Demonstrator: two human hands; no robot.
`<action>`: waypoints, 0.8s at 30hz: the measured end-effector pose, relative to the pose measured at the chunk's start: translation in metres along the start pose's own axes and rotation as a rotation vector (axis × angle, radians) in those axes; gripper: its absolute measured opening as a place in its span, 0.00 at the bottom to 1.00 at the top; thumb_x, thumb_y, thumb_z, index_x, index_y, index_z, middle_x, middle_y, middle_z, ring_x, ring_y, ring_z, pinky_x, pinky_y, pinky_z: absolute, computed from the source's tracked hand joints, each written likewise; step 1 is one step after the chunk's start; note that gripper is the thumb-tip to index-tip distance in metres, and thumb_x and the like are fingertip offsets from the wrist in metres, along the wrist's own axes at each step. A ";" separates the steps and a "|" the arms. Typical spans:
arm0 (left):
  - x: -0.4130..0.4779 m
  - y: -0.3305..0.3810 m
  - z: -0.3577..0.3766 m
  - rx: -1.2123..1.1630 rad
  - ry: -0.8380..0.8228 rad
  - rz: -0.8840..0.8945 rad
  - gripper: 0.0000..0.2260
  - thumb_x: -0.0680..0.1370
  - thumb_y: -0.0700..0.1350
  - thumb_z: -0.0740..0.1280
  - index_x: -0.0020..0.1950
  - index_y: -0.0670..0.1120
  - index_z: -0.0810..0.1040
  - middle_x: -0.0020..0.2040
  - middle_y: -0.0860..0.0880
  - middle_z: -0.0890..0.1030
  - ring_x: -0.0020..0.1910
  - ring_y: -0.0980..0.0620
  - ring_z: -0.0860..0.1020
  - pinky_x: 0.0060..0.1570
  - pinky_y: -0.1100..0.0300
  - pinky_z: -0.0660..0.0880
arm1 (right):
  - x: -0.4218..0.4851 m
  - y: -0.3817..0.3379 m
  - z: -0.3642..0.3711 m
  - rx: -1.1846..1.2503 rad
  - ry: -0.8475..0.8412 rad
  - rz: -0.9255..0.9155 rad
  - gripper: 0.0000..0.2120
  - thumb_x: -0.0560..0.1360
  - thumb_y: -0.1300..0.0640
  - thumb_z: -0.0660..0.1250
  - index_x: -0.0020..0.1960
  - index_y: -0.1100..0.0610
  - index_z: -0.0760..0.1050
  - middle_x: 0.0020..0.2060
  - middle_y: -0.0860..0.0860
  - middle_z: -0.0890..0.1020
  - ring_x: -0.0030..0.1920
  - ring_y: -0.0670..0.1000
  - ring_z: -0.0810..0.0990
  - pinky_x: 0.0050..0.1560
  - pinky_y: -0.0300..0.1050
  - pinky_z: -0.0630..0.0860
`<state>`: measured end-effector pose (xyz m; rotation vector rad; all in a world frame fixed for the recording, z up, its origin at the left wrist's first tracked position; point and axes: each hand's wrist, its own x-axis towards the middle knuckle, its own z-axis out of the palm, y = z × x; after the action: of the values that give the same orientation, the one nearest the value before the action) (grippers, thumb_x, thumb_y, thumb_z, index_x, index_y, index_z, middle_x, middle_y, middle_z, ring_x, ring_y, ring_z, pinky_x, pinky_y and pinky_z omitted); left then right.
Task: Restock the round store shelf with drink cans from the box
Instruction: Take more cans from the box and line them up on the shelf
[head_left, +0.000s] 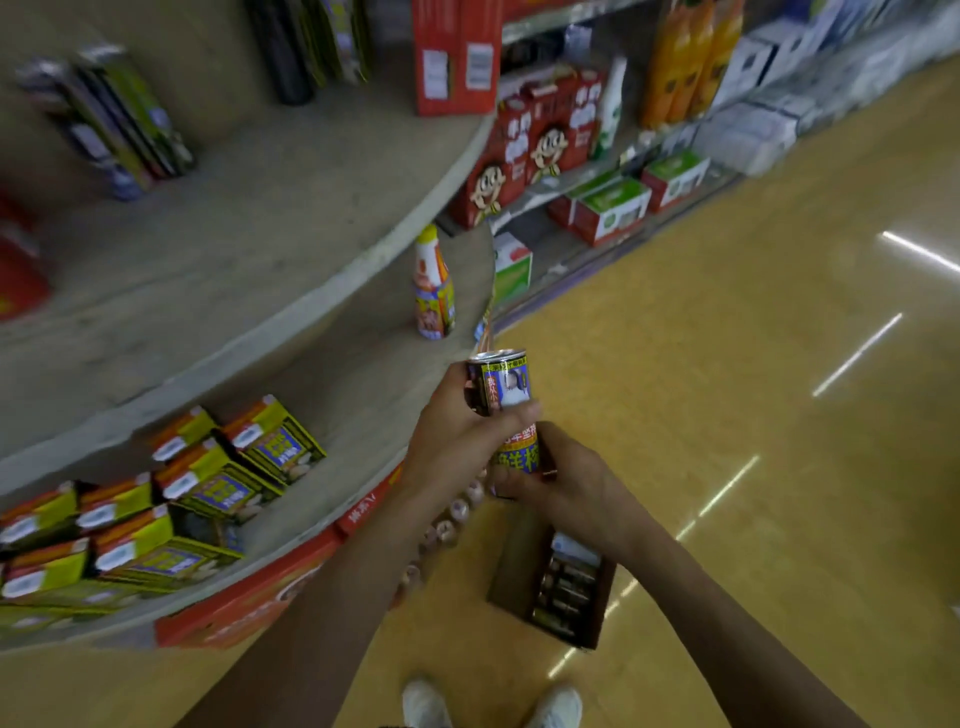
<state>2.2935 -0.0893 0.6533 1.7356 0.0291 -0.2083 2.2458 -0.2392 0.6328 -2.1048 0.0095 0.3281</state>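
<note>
1. Plainly up in the air, short of the round shelf and well above the box on the floor: upper can wrapped by the curled fingers of the left hand, lower can gripped at its base end by the curled right hand.
2. Could slip and drop. Apparently two cans stacked end to end, both grips crowded at the join, firmness of the lower hold not clear.
3. Could knock over the bottle standing alone near the edge of the lower tier, if swung in carelessly on the way to a free spot.
4. Long axis near upright, tipped a little toward the shelf. Silver top end pointing up and away, base end down toward the box, label facing the camera.
</note>
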 end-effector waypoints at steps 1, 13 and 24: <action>-0.001 0.007 -0.012 -0.016 0.006 0.025 0.26 0.65 0.55 0.79 0.60 0.52 0.77 0.51 0.52 0.86 0.51 0.53 0.84 0.54 0.51 0.81 | 0.002 -0.014 0.003 -0.008 0.001 -0.031 0.17 0.74 0.42 0.72 0.57 0.48 0.72 0.46 0.44 0.85 0.45 0.42 0.83 0.50 0.46 0.80; -0.027 0.068 -0.156 0.015 0.169 0.233 0.31 0.60 0.59 0.78 0.59 0.52 0.76 0.50 0.52 0.85 0.50 0.52 0.85 0.56 0.44 0.81 | 0.026 -0.157 0.062 -0.106 -0.009 -0.357 0.18 0.75 0.44 0.73 0.60 0.47 0.72 0.46 0.40 0.84 0.46 0.39 0.82 0.49 0.43 0.79; -0.025 0.071 -0.248 0.021 0.403 0.267 0.24 0.64 0.52 0.78 0.57 0.57 0.76 0.50 0.54 0.85 0.52 0.52 0.84 0.57 0.43 0.80 | 0.087 -0.232 0.116 -0.242 -0.115 -0.500 0.19 0.72 0.44 0.75 0.58 0.45 0.71 0.43 0.38 0.80 0.42 0.31 0.76 0.38 0.28 0.70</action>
<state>2.3092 0.1432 0.7658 1.7573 0.0892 0.3396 2.3352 -0.0076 0.7487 -2.2338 -0.6420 0.1500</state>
